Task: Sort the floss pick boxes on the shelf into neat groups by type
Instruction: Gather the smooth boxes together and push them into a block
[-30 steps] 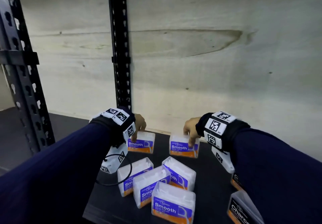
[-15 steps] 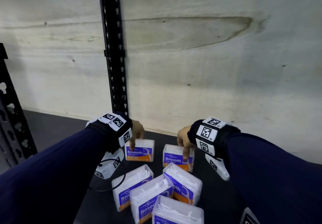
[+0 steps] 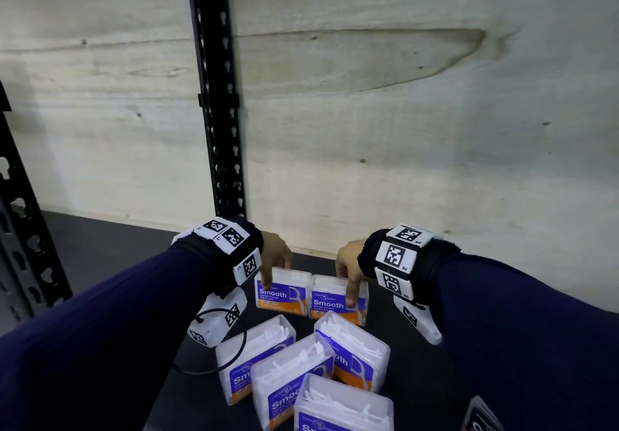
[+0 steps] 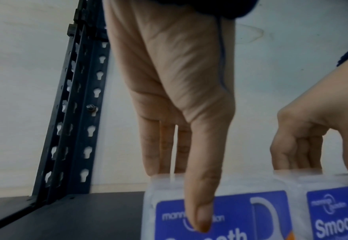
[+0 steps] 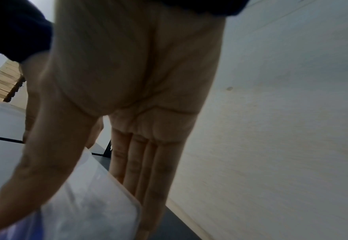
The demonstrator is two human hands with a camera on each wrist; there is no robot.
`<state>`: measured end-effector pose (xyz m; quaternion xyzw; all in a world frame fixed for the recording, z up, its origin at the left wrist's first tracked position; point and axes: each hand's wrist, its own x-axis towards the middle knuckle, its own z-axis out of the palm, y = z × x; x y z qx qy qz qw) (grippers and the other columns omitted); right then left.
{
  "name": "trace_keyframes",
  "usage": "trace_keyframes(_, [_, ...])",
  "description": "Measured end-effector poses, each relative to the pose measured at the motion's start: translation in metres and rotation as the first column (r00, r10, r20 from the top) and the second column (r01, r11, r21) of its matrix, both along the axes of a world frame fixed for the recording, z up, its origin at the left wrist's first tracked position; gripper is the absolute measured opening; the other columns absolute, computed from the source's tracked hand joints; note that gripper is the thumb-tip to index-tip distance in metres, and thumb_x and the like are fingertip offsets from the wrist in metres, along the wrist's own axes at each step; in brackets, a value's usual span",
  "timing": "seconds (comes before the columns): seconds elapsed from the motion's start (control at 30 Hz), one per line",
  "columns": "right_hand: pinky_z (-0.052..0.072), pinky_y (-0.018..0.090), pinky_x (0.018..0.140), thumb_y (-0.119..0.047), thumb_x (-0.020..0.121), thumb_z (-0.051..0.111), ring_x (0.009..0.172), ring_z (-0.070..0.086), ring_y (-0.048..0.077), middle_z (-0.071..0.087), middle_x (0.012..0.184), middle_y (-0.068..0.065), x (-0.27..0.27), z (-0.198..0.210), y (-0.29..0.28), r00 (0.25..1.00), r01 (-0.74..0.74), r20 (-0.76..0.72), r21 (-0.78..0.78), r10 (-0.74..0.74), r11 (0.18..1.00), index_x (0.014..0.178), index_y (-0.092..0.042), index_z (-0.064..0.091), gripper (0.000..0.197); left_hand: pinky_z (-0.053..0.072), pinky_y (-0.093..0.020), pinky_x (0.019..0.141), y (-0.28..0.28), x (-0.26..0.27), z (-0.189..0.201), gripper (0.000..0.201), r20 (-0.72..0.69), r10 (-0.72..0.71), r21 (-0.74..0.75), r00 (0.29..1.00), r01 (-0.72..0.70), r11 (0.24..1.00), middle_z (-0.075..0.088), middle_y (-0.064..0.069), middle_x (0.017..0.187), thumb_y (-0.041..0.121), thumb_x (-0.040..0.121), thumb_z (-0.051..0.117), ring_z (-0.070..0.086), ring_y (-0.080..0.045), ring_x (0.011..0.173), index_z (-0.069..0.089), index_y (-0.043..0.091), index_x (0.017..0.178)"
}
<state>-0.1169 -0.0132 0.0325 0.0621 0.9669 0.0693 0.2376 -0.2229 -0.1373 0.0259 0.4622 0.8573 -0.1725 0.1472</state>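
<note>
Two Smooth boxes stand side by side and touch, near the back of the dark shelf (image 3: 418, 296), close to the pale wall (image 3: 402, 129). The left hand (image 3: 276, 253) holds the left box (image 3: 284, 291). The right hand (image 3: 348, 264) holds the right box (image 3: 338, 303).

The left wrist view shows the left thumb (image 4: 202, 194) pressed flat on the blue label while the other fingers (image 4: 164, 146) go down behind the box. The head view hides those back fingers. The right wrist view shows the right fingers (image 5: 140, 170) behind its box (image 5: 91, 194) and the thumb in front, though it is blurry. Both grips are narrow pinches, front to back.

Only the head view shows more boxes. There are six Smooth boxes in all: the two held, and four in a loose bunch (image 3: 301, 373) nearer the person. A corner of one dark box (image 3: 480, 417) peeks in at the bottom right.

Both arms in dark blue sleeves (image 3: 100, 347) reach forward, wrists bent down, hands pointing at the shelf. A black post (image 3: 217, 112) stands behind the left hand.
</note>
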Motion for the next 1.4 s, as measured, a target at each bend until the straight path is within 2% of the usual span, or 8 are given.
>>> trace_keyframes(0.17, [0.046,0.034,0.097,-0.033,0.081,0.07,0.121,0.053,0.029,0.056,0.133,0.015,0.021,0.015,-0.01,0.989,-0.101,-0.103,0.034,0.104,0.994,0.131,0.0,0.05,0.063,0.04,-0.022,0.092,-0.011,0.01,0.011,0.061,-0.012,-0.014,0.153,1.0,0.015,0.988,0.054,-0.009,0.136,0.016,0.083,0.069,0.052,-0.023,0.124,0.043,0.007,0.137])
trace_keyframes(0.5, [0.033,0.017,0.053,-0.048,0.084,0.061,0.079,0.049,0.016,0.056,0.091,0.005,0.063,-0.005,-0.028,0.998,-0.068,0.005,-0.052,0.068,0.996,0.115,-0.001,0.063,0.056,0.043,-0.013,0.063,-0.053,0.048,-0.004,0.039,0.287,0.147,-0.033,0.947,-0.144,0.989,0.059,0.0,0.088,0.035,0.084,0.066,0.05,-0.003,0.065,0.063,0.01,0.114])
trace_keyframes(0.63, [0.033,0.016,0.053,-0.041,0.085,0.062,0.06,0.044,0.01,0.058,0.089,0.007,0.067,-0.008,-0.034,0.998,0.028,0.05,-0.075,-0.024,0.997,0.12,-0.002,0.059,0.053,0.044,-0.007,0.06,-0.066,0.048,-0.011,0.043,0.345,0.167,0.038,0.924,-0.191,0.981,0.059,0.009,0.084,0.023,0.083,0.068,0.051,0.002,0.068,0.059,0.004,0.121])
trace_keyframes(0.8, [0.044,0.019,0.062,-0.028,0.082,0.069,0.084,0.058,0.018,0.064,0.116,0.012,0.068,-0.004,-0.039,0.996,0.083,-0.012,-0.09,-0.084,0.992,0.12,-0.001,0.06,0.047,0.038,-0.005,0.063,-0.064,0.054,-0.007,0.043,0.242,0.101,0.048,0.965,-0.116,0.992,0.063,-0.005,0.108,0.017,0.084,0.067,0.052,-0.005,0.073,0.057,0.005,0.124])
trace_keyframes(0.93, [0.031,0.021,0.048,-0.024,0.077,0.074,0.054,0.04,0.011,0.048,0.064,0.002,0.058,-0.002,-0.038,0.984,0.124,-0.119,-0.063,-0.131,0.99,0.062,-0.009,0.052,0.03,0.046,-0.019,0.075,-0.06,0.056,-0.001,0.048,0.03,0.018,0.022,0.999,-0.019,1.0,0.06,-0.014,0.128,0.019,0.085,0.066,0.054,-0.02,0.097,0.054,0.004,0.128])
trace_keyframes(1.1, [0.037,0.023,0.053,-0.019,0.075,0.076,0.085,0.049,0.019,0.058,0.103,0.01,0.05,0.001,-0.04,0.957,0.117,-0.257,-0.084,-0.135,0.99,0.117,0.001,0.061,0.049,0.046,-0.034,0.093,-0.054,0.049,-0.001,0.048,-0.048,-0.064,0.041,0.997,0.066,0.997,0.059,-0.016,0.127,0.016,0.081,0.067,0.055,-0.031,0.115,0.056,0.007,0.128])
trace_keyframes(1.2, [0.041,0.024,0.059,-0.017,0.075,0.076,0.087,0.049,0.018,0.061,0.124,0.013,0.044,-0.001,-0.04,0.956,0.13,-0.258,-0.059,-0.141,0.99,0.122,0.001,0.059,0.053,0.046,-0.034,0.09,-0.049,0.048,-0.002,0.048,-0.049,-0.098,0.059,0.994,0.101,0.993,0.059,-0.017,0.126,0.012,0.082,0.065,0.055,-0.033,0.115,0.056,0.008,0.129])
trace_keyframes(1.4, [0.04,0.019,0.056,-0.009,0.086,0.063,0.071,0.045,0.019,0.052,0.102,0.019,0.033,-0.009,-0.038,0.961,0.093,-0.259,-0.007,-0.092,0.996,0.116,0.006,0.058,0.034,0.047,-0.037,0.095,-0.045,0.042,-0.005,0.048,-0.033,-0.116,0.071,0.993,0.118,0.991,0.056,-0.017,0.127,0.013,0.082,0.065,0.054,-0.031,0.116,0.057,0.01,0.129])
